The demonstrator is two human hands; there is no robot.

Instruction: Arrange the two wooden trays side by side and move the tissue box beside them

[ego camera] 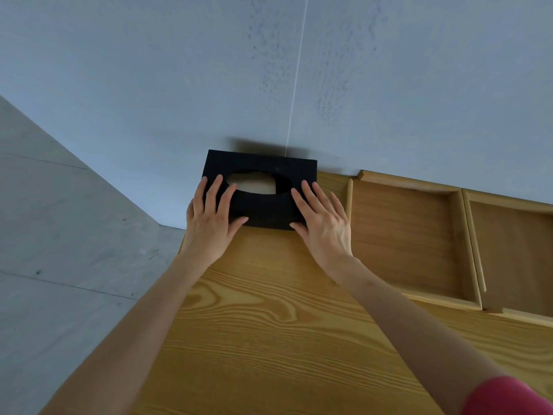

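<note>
Black tissue box (263,202) sits at the table's (269,324) far left corner against the wall (269,70), just left of two wooden trays (407,235) (514,253) set side by side. Left hand (209,218) and right hand (321,218) clasp its ends, fingers spread. No readable writing on any item.

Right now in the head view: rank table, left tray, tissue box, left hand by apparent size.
1. table
2. left tray
3. tissue box
4. left hand

Box versus hand is close; the hands cover the box ends.
</note>
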